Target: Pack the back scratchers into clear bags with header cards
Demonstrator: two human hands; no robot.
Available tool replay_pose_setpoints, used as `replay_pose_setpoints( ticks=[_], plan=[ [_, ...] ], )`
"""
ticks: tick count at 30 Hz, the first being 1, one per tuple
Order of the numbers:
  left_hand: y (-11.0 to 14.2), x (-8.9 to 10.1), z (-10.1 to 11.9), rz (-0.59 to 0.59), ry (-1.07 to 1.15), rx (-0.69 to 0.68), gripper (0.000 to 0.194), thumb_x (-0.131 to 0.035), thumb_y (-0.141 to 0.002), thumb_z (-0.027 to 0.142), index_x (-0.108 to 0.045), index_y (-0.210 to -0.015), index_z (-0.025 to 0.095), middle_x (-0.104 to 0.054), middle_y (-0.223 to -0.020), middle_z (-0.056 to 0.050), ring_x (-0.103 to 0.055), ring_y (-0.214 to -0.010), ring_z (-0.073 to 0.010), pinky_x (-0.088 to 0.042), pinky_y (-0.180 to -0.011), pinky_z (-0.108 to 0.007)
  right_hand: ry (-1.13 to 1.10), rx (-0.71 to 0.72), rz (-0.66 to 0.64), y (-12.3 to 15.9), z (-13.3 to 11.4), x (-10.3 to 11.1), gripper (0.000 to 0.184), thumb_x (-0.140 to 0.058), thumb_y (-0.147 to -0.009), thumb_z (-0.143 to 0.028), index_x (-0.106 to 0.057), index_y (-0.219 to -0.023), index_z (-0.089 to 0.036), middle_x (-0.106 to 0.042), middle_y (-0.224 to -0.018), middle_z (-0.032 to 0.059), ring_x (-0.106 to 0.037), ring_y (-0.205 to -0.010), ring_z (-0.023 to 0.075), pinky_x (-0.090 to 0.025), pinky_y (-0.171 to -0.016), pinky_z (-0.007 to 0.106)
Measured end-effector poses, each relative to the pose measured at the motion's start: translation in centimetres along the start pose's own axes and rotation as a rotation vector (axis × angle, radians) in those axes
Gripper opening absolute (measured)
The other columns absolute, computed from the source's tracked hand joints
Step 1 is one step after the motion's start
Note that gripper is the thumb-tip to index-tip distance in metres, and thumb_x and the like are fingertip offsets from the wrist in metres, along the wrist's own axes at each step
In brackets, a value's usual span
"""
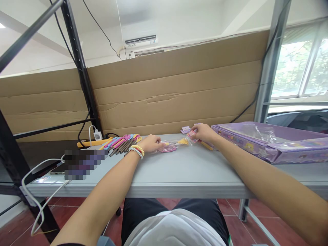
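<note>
My left hand (pixel 151 143), wearing beaded bracelets, has its fingers closed on the near end of a clear plastic packet (pixel 167 147) with pink printing. A yellow claw-like end (pixel 182 141) shows toward the packet's right. My right hand (pixel 203 132) pinches a small pink card (pixel 192 134) just beyond that yellow end. Below the right hand lies a yellow stick (pixel 206 146), partly hidden by the hand. More small purple-pink cards (pixel 185 130) rest behind it. Left of my left hand, several slender coloured sticks (pixel 120 143) with curled ends lie in a row.
A shallow purple printed box (pixel 275 155) with clear plastic inside stands on the right of the grey table (pixel 184 174). At left are a blurred-out device (pixel 82 164), white cables (pixel 42 208) and a charger plug (pixel 97 135). Cardboard (pixel 174 92) walls the back, between metal posts.
</note>
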State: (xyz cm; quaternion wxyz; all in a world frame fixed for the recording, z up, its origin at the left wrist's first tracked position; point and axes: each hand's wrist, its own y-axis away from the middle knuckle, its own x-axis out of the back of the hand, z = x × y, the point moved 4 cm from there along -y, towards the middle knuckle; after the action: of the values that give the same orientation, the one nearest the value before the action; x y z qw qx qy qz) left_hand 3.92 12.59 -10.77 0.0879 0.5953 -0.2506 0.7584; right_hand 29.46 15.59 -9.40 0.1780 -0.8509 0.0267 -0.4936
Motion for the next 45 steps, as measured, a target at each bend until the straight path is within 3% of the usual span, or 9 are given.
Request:
replay_pose_setpoints(
  ticks=[4, 13, 20, 25, 29, 35, 38, 42, 45],
  plan=[
    [0.2, 0.1, 0.2, 0.004, 0.018, 0.015, 0.041, -0.045, -0.076, 0.059, -0.057, -0.069, 0.020, -0.064, -0.064, -0.001, -0.056, -0.060, -0.0157, -0.035, -0.053, -0.025, 0.043, 0.014, 0.020, 0.4, -0.5, 0.5, 0.024, -0.067, -0.064, -0.027, -0.067, -0.086, -0.018, -0.064, -0.057, 0.0000, -0.060, -0.054, 0.0148, -0.043, -0.056, 0.023],
    [0.1, 0.2, 0.1, -0.006, 0.028, 0.019, 0.043, -0.045, -0.075, 0.060, -0.059, -0.070, 0.020, -0.064, -0.063, -0.002, -0.057, -0.061, -0.0162, -0.035, -0.052, -0.025, -0.035, 0.131, -0.032, 0.2, -0.3, -0.7, 0.028, -0.055, -0.076, -0.044, -0.062, -0.074, -0.017, -0.061, -0.059, 0.0002, -0.053, -0.048, 0.0110, -0.040, -0.049, 0.022],
    [-0.3, 0.1, -0.3, 0.026, 0.002, 0.018, 0.038, -0.049, -0.073, 0.055, -0.060, -0.069, 0.019, -0.063, -0.066, -0.002, -0.056, -0.063, -0.0164, -0.035, -0.053, -0.025, -0.232, 0.108, -0.200, -0.2, 0.3, -1.7, 0.014, -0.060, -0.072, -0.032, -0.056, -0.073, -0.018, -0.062, -0.072, 0.0015, -0.058, -0.066, 0.0120, -0.047, -0.054, 0.018],
    [-0.2, 0.2, -0.1, 0.025, 0.010, 0.024, 0.036, -0.050, -0.073, 0.053, -0.060, -0.069, 0.019, -0.064, -0.069, -0.003, -0.057, -0.064, -0.0163, -0.036, -0.054, -0.025, -0.315, 0.121, -0.290, -0.1, 0.3, -2.1, 0.014, -0.063, -0.067, -0.024, -0.056, -0.077, -0.017, -0.062, -0.074, 0.0015, -0.058, -0.067, 0.0119, -0.050, -0.057, 0.020],
    [-0.1, 0.2, 0.0, 0.027, 0.017, 0.012, 0.036, -0.051, -0.073, 0.054, -0.059, -0.069, 0.019, -0.064, -0.067, -0.002, -0.056, -0.063, -0.0158, -0.036, -0.054, -0.025, -0.330, 0.063, -0.234, -0.6, 1.1, -2.1, 0.026, -0.066, -0.066, -0.025, -0.061, -0.090, -0.016, -0.065, -0.077, 0.0032, -0.060, -0.066, 0.0132, -0.049, -0.057, 0.021],
    [-0.1, 0.3, 0.2, 0.034, 0.024, 0.003, 0.038, -0.050, -0.072, 0.055, -0.060, -0.069, 0.018, -0.062, -0.064, -0.002, -0.055, -0.061, -0.0153, -0.034, -0.052, -0.025, 0.017, 0.012, -0.086, -0.8, 1.3, -0.9, 0.018, -0.064, -0.069, -0.033, -0.064, -0.073, -0.016, -0.061, -0.063, 0.0020, -0.056, -0.056, 0.0134, -0.040, -0.051, 0.022],
    [-0.1, 0.4, 0.3, 0.042, 0.017, 0.010, 0.037, -0.050, -0.072, 0.054, -0.060, -0.069, 0.018, -0.062, -0.065, -0.002, -0.056, -0.062, -0.0157, -0.034, -0.052, -0.025, 0.080, -0.007, -0.052, -0.6, 1.1, -0.5, 0.018, -0.062, -0.071, -0.033, -0.065, -0.076, -0.016, -0.062, -0.066, 0.0025, -0.056, -0.058, 0.0139, -0.038, -0.052, 0.022],
    [-0.2, 0.4, 0.3, 0.036, 0.010, -0.004, 0.038, -0.050, -0.072, 0.054, -0.060, -0.068, 0.018, -0.062, -0.064, -0.002, -0.056, -0.061, -0.0157, -0.034, -0.052, -0.025, 0.119, 0.069, 0.008, -0.6, 0.9, -0.6, 0.029, -0.061, -0.073, -0.032, -0.063, -0.098, -0.017, -0.063, -0.072, 0.0025, -0.057, -0.065, 0.0141, -0.037, -0.057, 0.022],
    [-0.1, 0.3, 0.3, 0.021, 0.009, -0.007, 0.039, -0.049, -0.073, 0.055, -0.061, -0.070, 0.018, -0.063, -0.065, -0.002, -0.055, -0.061, -0.0160, -0.035, -0.053, -0.025, 0.113, 0.162, -0.054, -0.5, 0.6, -1.1, 0.032, -0.058, -0.076, -0.033, -0.059, -0.106, -0.020, -0.062, -0.069, -0.0004, -0.056, -0.063, 0.0133, -0.036, -0.058, 0.022]
  ],
)
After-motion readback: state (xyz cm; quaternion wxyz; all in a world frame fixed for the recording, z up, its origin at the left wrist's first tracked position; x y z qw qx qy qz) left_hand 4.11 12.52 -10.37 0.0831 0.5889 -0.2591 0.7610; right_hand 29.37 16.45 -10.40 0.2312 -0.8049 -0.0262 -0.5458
